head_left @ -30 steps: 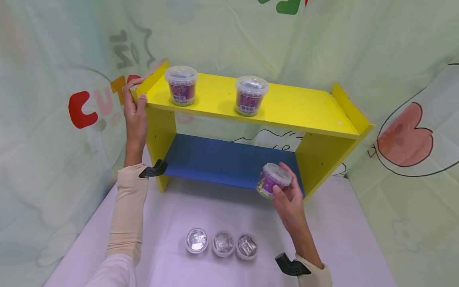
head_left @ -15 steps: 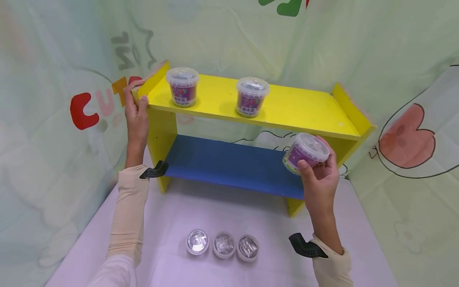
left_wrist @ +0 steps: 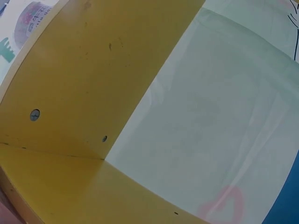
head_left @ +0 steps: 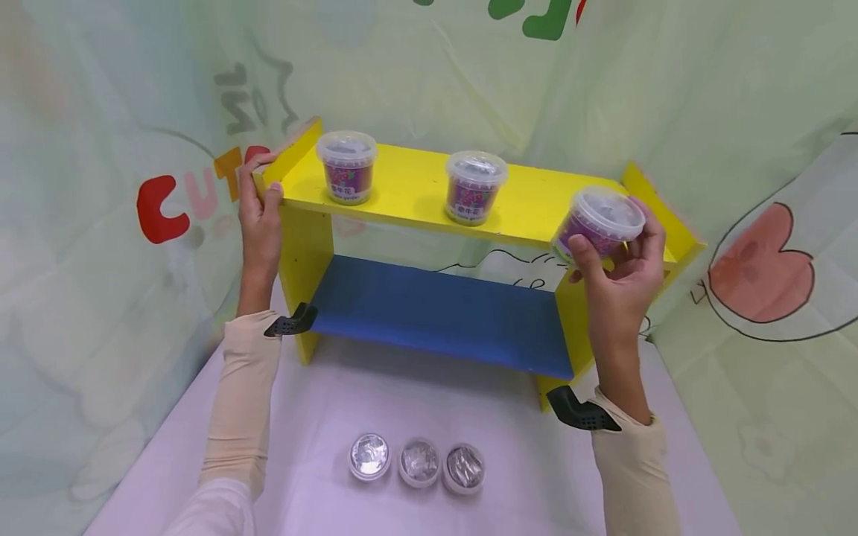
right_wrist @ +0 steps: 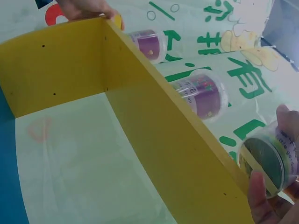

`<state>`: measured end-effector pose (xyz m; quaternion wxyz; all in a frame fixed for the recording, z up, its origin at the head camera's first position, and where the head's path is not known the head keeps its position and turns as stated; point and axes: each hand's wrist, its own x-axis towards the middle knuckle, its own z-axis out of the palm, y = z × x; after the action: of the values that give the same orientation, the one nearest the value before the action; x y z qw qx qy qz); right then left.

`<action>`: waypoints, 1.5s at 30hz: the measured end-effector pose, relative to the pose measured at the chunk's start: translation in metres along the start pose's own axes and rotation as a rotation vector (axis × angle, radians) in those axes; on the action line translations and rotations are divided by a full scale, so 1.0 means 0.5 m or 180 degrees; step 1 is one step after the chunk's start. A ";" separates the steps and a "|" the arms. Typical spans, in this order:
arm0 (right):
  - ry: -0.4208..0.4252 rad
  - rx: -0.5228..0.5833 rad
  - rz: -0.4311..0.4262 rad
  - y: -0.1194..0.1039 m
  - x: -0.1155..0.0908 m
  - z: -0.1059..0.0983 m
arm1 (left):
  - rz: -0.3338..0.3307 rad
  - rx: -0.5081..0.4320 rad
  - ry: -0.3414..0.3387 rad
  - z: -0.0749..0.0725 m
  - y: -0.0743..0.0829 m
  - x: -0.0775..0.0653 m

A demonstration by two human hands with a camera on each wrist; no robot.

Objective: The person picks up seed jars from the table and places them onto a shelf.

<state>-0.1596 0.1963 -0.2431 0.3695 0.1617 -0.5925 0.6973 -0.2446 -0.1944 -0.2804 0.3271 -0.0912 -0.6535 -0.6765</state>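
With my left hand (head_left: 261,231) I'm gripping the left end of the yellow shelf (head_left: 410,179), thumb on the near side. Well apart, I'm pointing my right forearm (head_left: 633,461) forward, my right hand (head_left: 626,279) clasping a tilted purple tub (head_left: 599,223) near the shelf's right end, right of two upright tubs (head_left: 474,192).

Tilted purple-labelled tub (head_left: 599,221), lid on
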 end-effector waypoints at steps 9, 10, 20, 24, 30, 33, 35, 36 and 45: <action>0.0042 -0.1148 0.0104 0.010 0.031 0.019 | 0.0008 -0.0033 0.0011 -0.001 0.001 -0.004; 0.0014 -0.1304 0.0108 0.010 0.033 0.019 | 0.0006 -0.0029 0.0011 -0.001 0.001 -0.004; -0.0044 -0.2348 -0.0117 0.016 0.014 0.005 | -0.0016 0.0025 0.0006 0.001 0.004 0.000; -0.0088 -0.2460 -0.0087 0.014 0.017 0.006 | -0.0017 0.0006 0.0019 0.002 0.008 0.000; -0.0129 -0.2523 0.0088 0.009 0.024 0.008 | -0.0032 -0.0023 0.0010 0.008 0.026 -0.009; -0.0142 -0.2564 0.0171 0.002 0.028 0.010 | -0.0014 -0.0054 0.0025 0.013 0.047 -0.016; -0.0154 -0.2592 0.0215 -0.001 0.031 0.011 | -0.0001 -0.0072 0.0031 0.015 0.057 -0.019; -0.0158 -0.2598 0.0234 -0.002 0.031 0.011 | 0.0006 -0.0081 0.0031 0.016 0.058 -0.019; -0.0143 -0.2763 0.0189 0.002 0.015 0.006 | -0.0022 -0.0016 0.0020 0.006 0.014 -0.004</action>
<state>-0.1659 0.1960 -0.2381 0.3700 -0.0105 -0.8430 0.3902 -0.2404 -0.1902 -0.2754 0.3266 -0.0877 -0.6510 -0.6796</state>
